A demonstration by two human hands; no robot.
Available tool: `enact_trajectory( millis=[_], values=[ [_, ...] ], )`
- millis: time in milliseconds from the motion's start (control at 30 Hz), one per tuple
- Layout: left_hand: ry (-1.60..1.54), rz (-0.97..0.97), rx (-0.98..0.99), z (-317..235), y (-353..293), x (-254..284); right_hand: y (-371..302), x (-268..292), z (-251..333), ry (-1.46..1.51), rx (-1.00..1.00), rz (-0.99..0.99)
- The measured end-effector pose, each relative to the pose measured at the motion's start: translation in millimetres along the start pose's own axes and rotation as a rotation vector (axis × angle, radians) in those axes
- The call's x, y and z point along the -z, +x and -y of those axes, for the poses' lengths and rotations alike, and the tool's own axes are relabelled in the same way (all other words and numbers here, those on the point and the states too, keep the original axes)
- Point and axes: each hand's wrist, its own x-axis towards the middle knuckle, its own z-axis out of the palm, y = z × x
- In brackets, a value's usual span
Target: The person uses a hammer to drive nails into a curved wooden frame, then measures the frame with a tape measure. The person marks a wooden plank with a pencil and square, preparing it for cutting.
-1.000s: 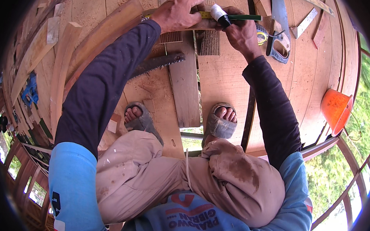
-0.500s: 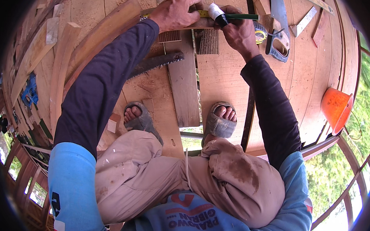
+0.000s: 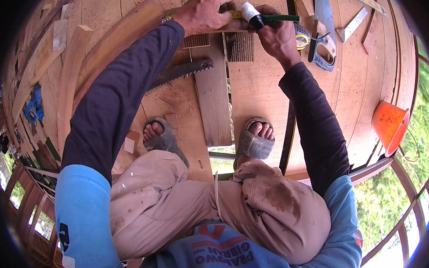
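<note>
At the top middle, my left hand has its fingers curled, pressing the yellow tape measure blade along a strip of wood. My right hand is closed round a dark green stick, pencil-like, which points to the right. A white wrap with a black band, apparently round the right thumb, sits over the wood. The tape measure case lies just right of my right hand. Its fingers partly hide the wood and the blade.
A handsaw lies to the right, near a metal-and-wood square. Another saw blade rests by my left forearm. Curved boards lie at left, an orange bucket at right. The plank floor has gaps.
Both hands keep their hold in nearly the same place. The white-wrapped tip has shifted very slightly.
</note>
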Motion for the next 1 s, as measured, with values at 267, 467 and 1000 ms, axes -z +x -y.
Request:
enact_trajectory(
  millis=[267,467,1000],
  values=[
    [0.028,-0.011,0.002,-3.1,-0.8,0.5,-1.4,-1.2,4.4,0.032,0.004,0.002],
    [0.014,0.001,-0.022,-1.3,0.1,0.7,-2.9,-1.0,4.1,-0.025,0.072,-0.021],
    [0.033,-0.009,-0.033,-2.4,-0.9,1.5,-1.9,-1.0,-0.7,-0.106,-0.01,0.053]
  ],
)
